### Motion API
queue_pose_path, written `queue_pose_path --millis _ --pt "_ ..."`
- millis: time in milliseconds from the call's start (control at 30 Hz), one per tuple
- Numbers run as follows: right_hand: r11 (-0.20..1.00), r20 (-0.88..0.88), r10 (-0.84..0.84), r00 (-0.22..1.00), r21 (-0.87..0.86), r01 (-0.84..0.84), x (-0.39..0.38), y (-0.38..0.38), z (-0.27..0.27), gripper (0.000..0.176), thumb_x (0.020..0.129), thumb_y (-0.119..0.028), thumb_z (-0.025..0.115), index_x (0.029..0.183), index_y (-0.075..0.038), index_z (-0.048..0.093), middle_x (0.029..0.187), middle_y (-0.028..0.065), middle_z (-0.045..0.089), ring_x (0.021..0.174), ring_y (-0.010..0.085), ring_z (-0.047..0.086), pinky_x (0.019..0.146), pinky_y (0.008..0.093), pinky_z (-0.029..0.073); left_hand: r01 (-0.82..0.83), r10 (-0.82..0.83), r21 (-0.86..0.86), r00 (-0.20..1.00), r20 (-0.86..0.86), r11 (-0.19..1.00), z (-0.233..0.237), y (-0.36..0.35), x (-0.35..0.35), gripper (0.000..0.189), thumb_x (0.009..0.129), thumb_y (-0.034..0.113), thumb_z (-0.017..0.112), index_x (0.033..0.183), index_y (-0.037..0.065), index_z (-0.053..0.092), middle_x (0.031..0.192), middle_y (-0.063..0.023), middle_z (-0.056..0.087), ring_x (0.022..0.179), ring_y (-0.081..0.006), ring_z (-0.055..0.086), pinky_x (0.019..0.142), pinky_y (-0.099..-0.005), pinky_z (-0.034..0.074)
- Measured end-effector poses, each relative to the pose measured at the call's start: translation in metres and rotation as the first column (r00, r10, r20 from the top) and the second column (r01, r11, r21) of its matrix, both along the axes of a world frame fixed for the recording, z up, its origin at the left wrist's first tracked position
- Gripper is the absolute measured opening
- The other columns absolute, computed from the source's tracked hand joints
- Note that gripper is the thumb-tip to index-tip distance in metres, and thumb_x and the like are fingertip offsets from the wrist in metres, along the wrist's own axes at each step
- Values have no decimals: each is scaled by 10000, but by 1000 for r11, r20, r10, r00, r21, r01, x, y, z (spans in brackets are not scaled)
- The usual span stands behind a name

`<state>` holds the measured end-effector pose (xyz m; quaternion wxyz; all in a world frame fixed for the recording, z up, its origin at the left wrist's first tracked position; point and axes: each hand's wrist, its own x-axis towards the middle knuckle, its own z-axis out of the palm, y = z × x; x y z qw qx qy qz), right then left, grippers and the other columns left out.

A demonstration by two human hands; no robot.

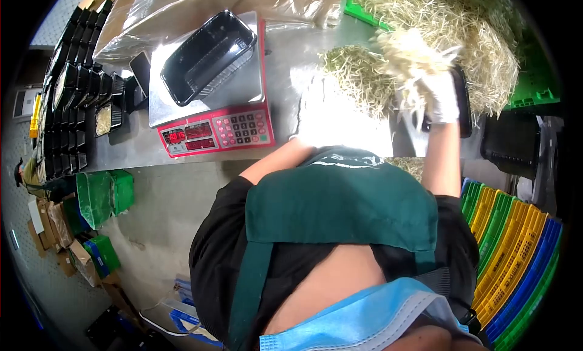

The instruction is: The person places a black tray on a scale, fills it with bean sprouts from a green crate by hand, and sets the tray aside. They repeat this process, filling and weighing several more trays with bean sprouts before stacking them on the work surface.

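My right hand (443,99), in a white glove, is closed around a loose bunch of bean sprouts (416,50), blurred by motion. Directly behind and under it stands a dark tray (464,102), partly covered. My left hand (310,117), also gloved in white, rests at the front of the table beside a smaller heap of bean sprouts (355,68). Glare washes out its fingers, so their pose is hidden. Left of that hand, a black plastic tray (209,56) lies tilted across the metal pan of a red digital scale (209,132).
A large mound of bean sprouts (480,41) fills a green crate (534,90) at the right. Stacked black trays (70,114) line the table's left end, near a phone (140,71). Clear plastic sheeting (243,5) lies behind the scale. Coloured crates (510,254) stand at lower right.
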<state>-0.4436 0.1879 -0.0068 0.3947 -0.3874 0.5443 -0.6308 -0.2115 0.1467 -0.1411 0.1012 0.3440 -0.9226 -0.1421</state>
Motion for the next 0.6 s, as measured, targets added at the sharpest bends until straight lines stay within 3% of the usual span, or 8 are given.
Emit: queue_pose_path --millis 167,267,333,467,500,533,567,600 --pt "975 -135 -198 971 -130 180 -112 46 27 497 725 -101 704 1175 35 543 1008 123 639 708 143 606 572 229 463 -125 169 126 876 -452 984 1 -37 -40 977 764 485 606 1422 -71 145 1466 -320 103 1365 -442 135 1122 -466 126" --pt "962 -151 -258 954 -134 239 -145 59 13 515 757 -112 671 1228 12 504 1139 110 594 997 194 595 847 297 489 -111 165 183 935 -313 977 14 -75 -69 1008 743 464 654 1427 -61 132 1466 -331 77 1362 -456 130 1125 -446 149" --pt "930 -375 -58 925 317 187 -153 57 1 574 760 -112 682 1278 20 471 1195 98 560 1032 146 549 885 269 446 -126 163 172 961 -222 977 19 -93 -93 971 736 449 668 1426 -29 180 1460 -302 154 1347 -434 195 1117 -445 180" --pt "917 -448 -175 877 249 311 -108 72 -5 626 782 2 664 1348 11 397 1389 132 414 1237 169 436 990 283 410 143 -138 211 990 -40 967 27 -99 -107 762 734 406 681 1362 81 396 1353 -166 451 1220 -339 440 1053 -420 315" --pt "939 -657 -163 736 126 321 -118 78 -19 613 768 -9 673 1331 -3 430 1347 131 471 1136 204 548 941 289 442 148 -104 140 955 -278 979 -2 -95 -107 608 736 360 672 1271 120 513 1206 -80 580 1075 -282 545 967 -405 399" --pt "944 -322 -299 898 40 328 -96 84 -18 611 767 -71 694 1324 -20 449 1276 132 540 1090 203 577 916 314 457 149 -106 142 957 -271 979 -2 -88 -105 608 736 360 672 1271 120 513 1206 -80 580 1075 -282 545 967 -405 399" --pt "869 -786 -200 584 133 476 -64 92 -21 569 767 -169 714 1282 -50 505 1139 137 622 1032 202 606 844 319 485 219 -176 111 935 -308 969 -7 -73 -96 557 761 326 650 1268 129 529 1279 -115 518 1133 -270 508 955 -401 414" --pt "869 -823 -172 541 133 477 -32 92 -15 531 739 -276 747 1202 -81 573 1002 150 655 929 259 639 776 346 500 282 -240 71 905 -352 957 -6 -59 -86 509 787 291 628 1266 137 545 1353 -149 456 1191 -259 471 944 -397 428"
